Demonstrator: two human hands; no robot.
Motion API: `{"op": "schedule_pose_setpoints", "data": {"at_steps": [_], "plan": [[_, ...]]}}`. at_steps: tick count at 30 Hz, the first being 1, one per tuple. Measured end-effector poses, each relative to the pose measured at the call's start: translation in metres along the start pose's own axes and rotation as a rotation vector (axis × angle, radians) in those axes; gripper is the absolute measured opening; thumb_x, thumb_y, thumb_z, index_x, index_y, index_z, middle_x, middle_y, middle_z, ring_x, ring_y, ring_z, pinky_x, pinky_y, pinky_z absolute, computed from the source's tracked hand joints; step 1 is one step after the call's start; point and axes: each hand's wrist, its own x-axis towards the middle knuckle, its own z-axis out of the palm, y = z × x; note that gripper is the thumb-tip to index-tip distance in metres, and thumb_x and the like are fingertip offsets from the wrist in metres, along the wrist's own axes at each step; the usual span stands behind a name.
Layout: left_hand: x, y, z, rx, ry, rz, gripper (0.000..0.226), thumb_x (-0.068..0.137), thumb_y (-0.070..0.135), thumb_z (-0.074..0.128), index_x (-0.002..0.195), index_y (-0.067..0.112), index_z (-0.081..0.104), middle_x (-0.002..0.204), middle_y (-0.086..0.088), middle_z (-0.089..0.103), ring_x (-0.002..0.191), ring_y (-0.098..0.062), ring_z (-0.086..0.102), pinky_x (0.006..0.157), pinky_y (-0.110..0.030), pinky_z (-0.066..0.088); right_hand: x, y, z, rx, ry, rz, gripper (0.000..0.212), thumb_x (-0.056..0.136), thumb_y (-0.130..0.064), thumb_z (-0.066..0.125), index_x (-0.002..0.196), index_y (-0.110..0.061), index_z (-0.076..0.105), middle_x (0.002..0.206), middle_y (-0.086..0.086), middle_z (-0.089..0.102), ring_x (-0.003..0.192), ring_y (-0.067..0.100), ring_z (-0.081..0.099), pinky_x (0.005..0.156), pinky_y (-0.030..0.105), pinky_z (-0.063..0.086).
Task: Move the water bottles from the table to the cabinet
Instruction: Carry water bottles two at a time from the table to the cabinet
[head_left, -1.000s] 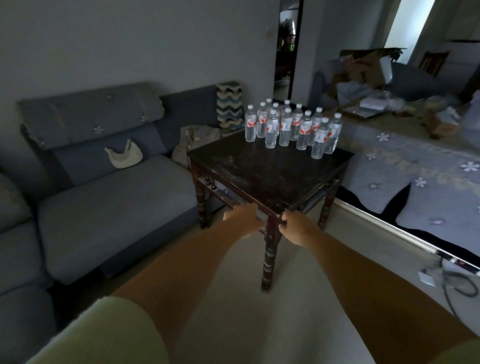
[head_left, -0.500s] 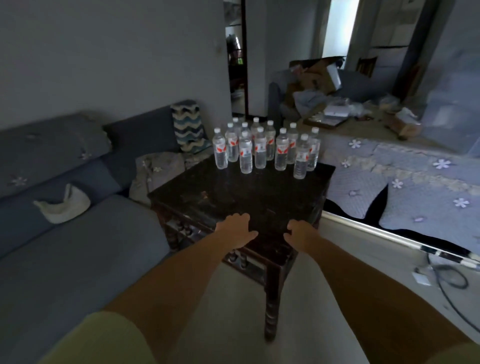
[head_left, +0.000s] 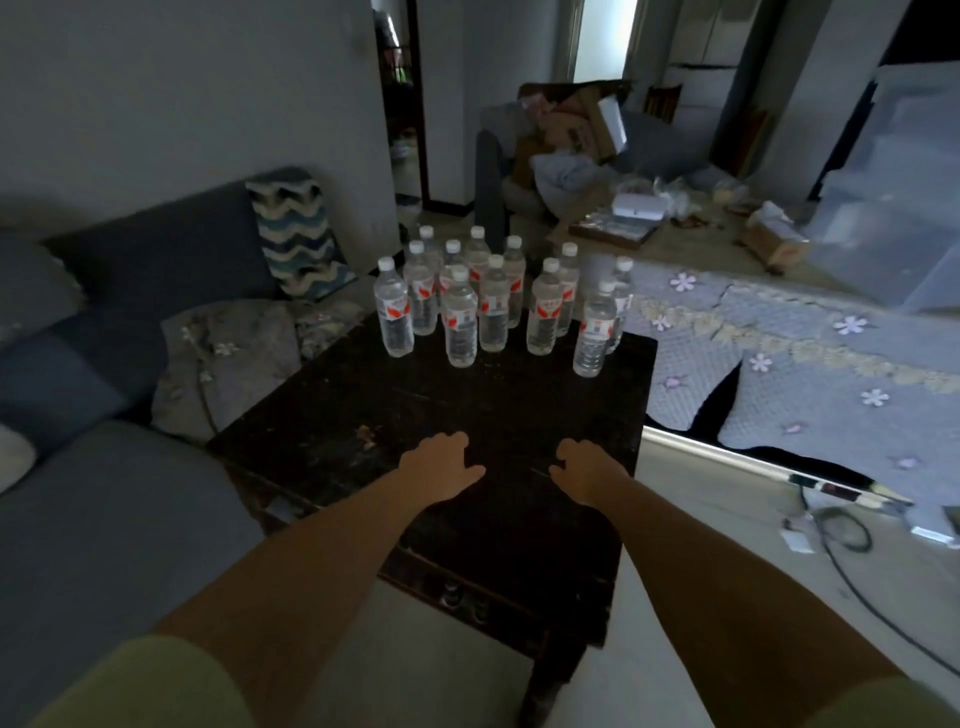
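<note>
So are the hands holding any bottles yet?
Left hand: open, holding nothing.
Right hand: open, holding nothing.

Grey sofa (head_left: 104, 499) at left, zigzag cushion (head_left: 298, 239) upright against its far arm, crumpled grey cover (head_left: 228, 358) below it. Floral quilt (head_left: 810, 353) spread at right, draped over an edge. Power strip (head_left: 831, 486) and black cable (head_left: 852, 566) on the floor near right. Far behind: cardboard boxes (head_left: 582, 130) piled up, white box (head_left: 639, 208), tissue box (head_left: 776, 241), clear plastic bins (head_left: 898, 228) stacked far right. Dark doorway (head_left: 400, 104) in the far wall.
</note>
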Motion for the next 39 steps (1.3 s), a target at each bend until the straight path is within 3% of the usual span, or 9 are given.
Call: {"op": "schedule_pose_setpoints", "data": {"at_steps": [6,16,19,24,27,30,32,35,39], "plan": [[0.075,-0.031,-0.029,-0.056,-0.009,-0.030,0.062,0.093,0.048,0.053,0.141,0.012,0.038,0.137,-0.013,0.047,0.123,-0.031,0.050,0.103,-0.045,0.043,0.096,-0.032,-0.024,0.010,-0.029,-0.079,0.047,0.100,-0.035,0.046,0.139,-0.011,0.042,0.136,0.015,0.047,0.123,0.031,0.050,0.102,0.043,0.044],[0.178,-0.091,-0.059,-0.227,0.007,-0.181,0.063,0.093,0.047,0.055,0.141,0.011,0.036,0.133,-0.014,0.052,0.117,-0.031,0.054,0.097,-0.041,0.047,0.225,-0.082,-0.044,0.046,-0.080,-0.144,0.048,0.101,-0.034,0.046,0.141,-0.009,0.040,0.138,0.016,0.045,0.124,0.031,0.049,0.100,0.039,0.044],[0.214,-0.115,-0.061,-0.324,0.005,-0.245,0.071,0.094,0.044,0.055,0.148,0.010,0.025,0.144,-0.017,0.043,0.127,-0.032,0.048,0.103,-0.041,0.043,0.260,-0.099,-0.036,0.161,-0.062,-0.103,0.053,0.100,-0.034,0.049,0.142,-0.005,0.038,0.141,0.017,0.045,0.126,0.031,0.048,0.101,0.038,0.043],[0.279,-0.139,-0.071,-0.634,0.148,-0.327,0.091,0.088,0.038,0.065,0.152,0.008,0.007,0.152,-0.020,0.029,0.134,-0.037,0.039,0.106,-0.046,0.039,0.306,-0.112,-0.019,0.408,-0.022,0.013,0.062,0.095,-0.034,0.059,0.143,-0.002,0.035,0.142,0.018,0.044,0.128,0.032,0.047,0.104,0.041,0.042],[0.319,-0.147,-0.078,-0.823,0.219,-0.384,0.104,0.083,0.041,0.072,0.153,0.011,0.001,0.157,-0.018,0.018,0.141,-0.037,0.027,0.110,-0.050,0.034,0.331,-0.121,-0.011,0.651,0.065,0.009,0.069,0.088,-0.027,0.070,0.144,-0.006,0.036,0.145,0.014,0.044,0.133,0.030,0.043,0.109,0.046,0.038],[0.359,-0.159,-0.078,-0.923,0.322,-0.398,0.109,0.078,0.040,0.076,0.153,0.016,0.001,0.159,-0.012,0.014,0.144,-0.034,0.022,0.112,-0.051,0.031,0.360,-0.136,0.001,0.899,0.217,0.027,0.062,0.083,-0.016,0.076,0.136,-0.009,0.044,0.138,0.013,0.053,0.128,0.029,0.050,0.107,0.045,0.041],[0.375,-0.168,-0.075,-1.014,0.377,-0.308,0.110,0.076,0.033,0.080,0.154,0.015,0.005,0.158,-0.010,0.019,0.144,-0.031,0.025,0.113,-0.051,0.031,0.370,-0.143,0.011,0.991,0.286,0.084,0.073,0.080,-0.016,0.078,0.141,-0.012,0.037,0.142,0.008,0.049,0.130,0.024,0.048,0.110,0.042,0.039],[0.390,-0.178,-0.068,-1.157,0.428,-0.183,0.099,0.073,0.018,0.083,0.149,0.013,0.019,0.146,-0.009,0.041,0.132,-0.030,0.044,0.103,-0.046,0.043,0.386,-0.147,0.026,1.057,0.400,0.155,0.086,0.075,-0.022,0.083,0.143,-0.016,0.031,0.144,0.005,0.047,0.130,0.020,0.048,0.109,0.035,0.039],[0.402,-0.179,-0.060,-1.145,0.414,-0.132,0.076,0.075,0.019,0.081,0.136,0.015,0.035,0.121,-0.009,0.060,0.110,-0.027,0.059,0.086,-0.036,0.049,0.401,-0.153,0.033,1.067,0.491,0.196,0.077,0.072,-0.032,0.084,0.131,-0.030,0.035,0.132,-0.005,0.053,0.123,0.017,0.053,0.100,0.029,0.041]]}}
